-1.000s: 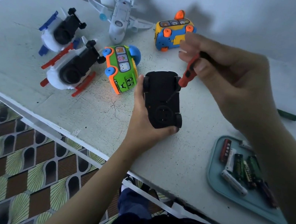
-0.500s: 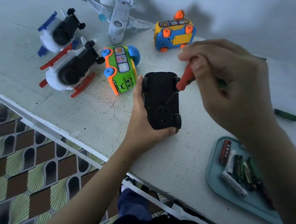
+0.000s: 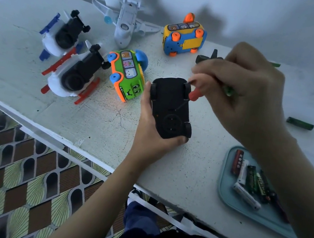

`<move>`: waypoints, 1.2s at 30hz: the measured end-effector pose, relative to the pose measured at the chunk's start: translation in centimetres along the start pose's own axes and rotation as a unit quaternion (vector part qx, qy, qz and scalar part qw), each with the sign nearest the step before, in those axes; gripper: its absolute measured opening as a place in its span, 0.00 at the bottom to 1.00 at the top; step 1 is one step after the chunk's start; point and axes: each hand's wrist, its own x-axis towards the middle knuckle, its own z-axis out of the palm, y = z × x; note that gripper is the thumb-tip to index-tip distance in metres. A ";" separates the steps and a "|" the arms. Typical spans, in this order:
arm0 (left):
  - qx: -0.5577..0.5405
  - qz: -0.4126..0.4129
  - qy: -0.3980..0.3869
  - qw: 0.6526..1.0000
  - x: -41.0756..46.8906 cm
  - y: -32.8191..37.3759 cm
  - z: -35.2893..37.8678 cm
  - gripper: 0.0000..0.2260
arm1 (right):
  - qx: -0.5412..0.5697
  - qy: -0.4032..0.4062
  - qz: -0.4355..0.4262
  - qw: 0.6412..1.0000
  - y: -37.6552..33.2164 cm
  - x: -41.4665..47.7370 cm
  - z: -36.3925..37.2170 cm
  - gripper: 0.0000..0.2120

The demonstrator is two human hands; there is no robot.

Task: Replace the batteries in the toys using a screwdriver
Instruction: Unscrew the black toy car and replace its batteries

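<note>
Where you are working: the centre of the frame, over a white table.
Left hand: your left hand is gripping the black toy car from its left side and lower end, thumb lying along the left edge and fingertips curling round the bottom right corner.
Black toy car: it is lying wheels-up in that hand, underside facing you, at mid-frame just right of the green bus.
Right hand: your right hand is pinching the screwdriver by its red handle, fingers curled tight round it.
Screwdriver: its thin shaft is slanting down and left, and the tip is touching the car's underside near the middle.
Green object: something green is showing at your right fingers; whether you are holding it or it is lying behind them, I cannot tell.
Tray: a teal tray is sitting at the lower right, partly under your right forearm.
Batteries: several batteries are lying in the tray, and one loose green battery is lying on the table at the right edge.
Other toys: a green bus is lying on its side left of centre, a yellow and blue bus is resting wheels-out at upper centre, a white aeroplane is sitting to that bus's left, and two helicopters, blue-trimmed and red-trimmed, are lying at upper left.
</note>
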 end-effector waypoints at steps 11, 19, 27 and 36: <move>0.002 -0.004 0.010 1.000 0.0 0.3 0.0 0.55 | 0.263 -0.110 0.101 0.953 -0.4 1.0 -0.7 0.17; 0.005 -0.003 0.010 1.000 0.1 0.4 0.1 0.53 | 0.084 -0.034 0.055 0.994 0.0 1.0 -0.3 0.12; 0.006 -0.003 0.008 1.000 0.0 0.1 0.1 0.54 | 0.238 -0.101 0.126 0.958 -0.3 1.3 -0.9 0.18; -0.015 0.002 -0.006 1.000 0.0 0.2 0.2 0.55 | -0.001 -0.039 0.065 0.997 -1.3 1.8 -0.7 0.19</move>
